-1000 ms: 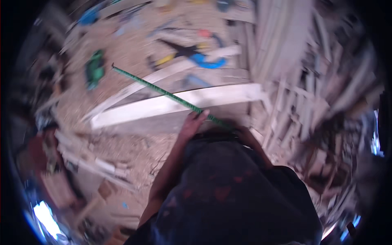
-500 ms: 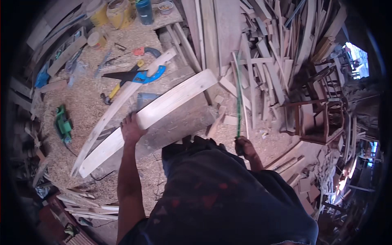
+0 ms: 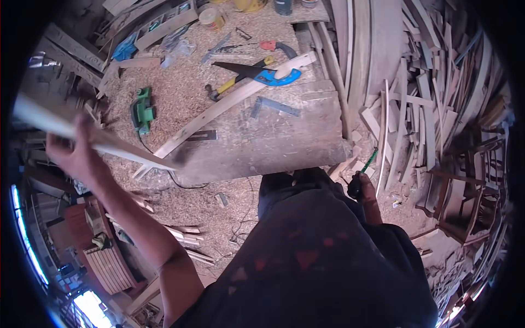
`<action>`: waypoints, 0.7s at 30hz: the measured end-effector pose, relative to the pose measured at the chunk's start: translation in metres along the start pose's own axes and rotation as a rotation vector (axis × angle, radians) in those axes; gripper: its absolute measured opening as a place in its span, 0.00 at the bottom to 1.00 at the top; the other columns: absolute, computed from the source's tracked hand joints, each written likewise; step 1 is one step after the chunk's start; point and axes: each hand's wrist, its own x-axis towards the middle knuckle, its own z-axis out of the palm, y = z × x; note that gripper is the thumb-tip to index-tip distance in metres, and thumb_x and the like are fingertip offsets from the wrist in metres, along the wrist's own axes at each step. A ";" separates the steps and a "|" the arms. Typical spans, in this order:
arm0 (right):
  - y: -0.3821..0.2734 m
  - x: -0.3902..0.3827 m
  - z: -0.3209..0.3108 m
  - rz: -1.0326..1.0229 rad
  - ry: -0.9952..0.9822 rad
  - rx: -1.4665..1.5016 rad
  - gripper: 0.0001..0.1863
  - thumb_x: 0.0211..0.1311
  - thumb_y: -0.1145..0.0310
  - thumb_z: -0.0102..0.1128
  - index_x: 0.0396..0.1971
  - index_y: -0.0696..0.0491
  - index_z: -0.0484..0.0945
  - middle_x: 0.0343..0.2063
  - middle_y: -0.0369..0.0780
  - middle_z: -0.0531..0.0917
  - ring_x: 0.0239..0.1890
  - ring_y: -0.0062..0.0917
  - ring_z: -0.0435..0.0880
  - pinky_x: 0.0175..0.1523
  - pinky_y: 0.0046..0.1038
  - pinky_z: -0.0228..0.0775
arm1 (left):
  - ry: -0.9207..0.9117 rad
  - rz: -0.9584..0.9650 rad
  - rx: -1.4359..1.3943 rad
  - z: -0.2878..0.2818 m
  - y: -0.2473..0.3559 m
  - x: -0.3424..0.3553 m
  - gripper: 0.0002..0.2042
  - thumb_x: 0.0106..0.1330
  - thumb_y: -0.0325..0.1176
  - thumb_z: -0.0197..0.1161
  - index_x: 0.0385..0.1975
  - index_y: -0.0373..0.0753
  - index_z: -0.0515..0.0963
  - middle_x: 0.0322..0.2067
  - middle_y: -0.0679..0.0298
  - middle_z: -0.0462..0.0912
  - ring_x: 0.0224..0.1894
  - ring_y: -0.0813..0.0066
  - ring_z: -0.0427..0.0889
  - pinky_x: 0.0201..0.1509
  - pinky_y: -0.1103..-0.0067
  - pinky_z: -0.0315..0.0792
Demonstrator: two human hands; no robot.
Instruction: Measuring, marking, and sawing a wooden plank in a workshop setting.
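My left hand (image 3: pixel 81 153) grips a long pale wooden board (image 3: pixel 123 146), lifted at the left and blurred by motion. Its far end runs out to the left rim. In my right hand (image 3: pixel 368 191), beside my right thigh, is a black tape measure (image 3: pixel 354 188) with a short length of green blade out. A curved wooden strip (image 3: pixel 205 115) lies across the worn work surface (image 3: pixel 257 147). On the strip rests a hand saw (image 3: pixel 268 76) with a blue handle, next to a hammer (image 3: pixel 225 86) with a yellow handle. A metal square (image 3: pixel 278 106) lies in front of them.
A green power planer (image 3: pixel 143 111) sits among the shavings, its cord trailing toward the bench edge. Stacked timber offcuts (image 3: pixel 421 109) and a wooden chair frame (image 3: pixel 462 191) stand at the right. Yellow tubs (image 3: pixel 211 19) are at the back; thin sticks (image 3: pixel 183 235) lie lower left.
My left hand has raised the board off the work surface and swung it left. The green tape blade has drawn back to a short length. My view has turned leftward.
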 end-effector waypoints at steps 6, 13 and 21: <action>-0.011 0.013 -0.009 -0.011 -0.007 -0.045 0.15 0.82 0.53 0.63 0.56 0.45 0.80 0.37 0.36 0.86 0.32 0.31 0.88 0.33 0.43 0.85 | 0.236 -0.224 -0.431 -0.109 -0.013 0.016 0.48 0.62 0.63 0.79 0.67 0.26 0.70 0.59 0.49 0.81 0.57 0.59 0.85 0.66 0.65 0.80; -0.013 -0.006 0.005 0.004 0.065 -0.057 0.10 0.86 0.55 0.55 0.47 0.45 0.78 0.27 0.32 0.76 0.23 0.24 0.75 0.25 0.32 0.70 | 0.405 -0.563 -0.402 -0.157 -0.104 -0.054 0.44 0.67 0.70 0.67 0.70 0.40 0.71 0.66 0.53 0.77 0.67 0.58 0.78 0.72 0.56 0.72; -0.018 -0.045 0.040 0.055 -0.007 -0.031 0.13 0.86 0.51 0.55 0.45 0.45 0.78 0.25 0.32 0.74 0.20 0.25 0.73 0.23 0.31 0.67 | 0.213 -1.410 -0.652 -0.058 -0.243 -0.264 0.49 0.66 0.75 0.66 0.82 0.53 0.62 0.83 0.52 0.59 0.81 0.45 0.62 0.79 0.42 0.60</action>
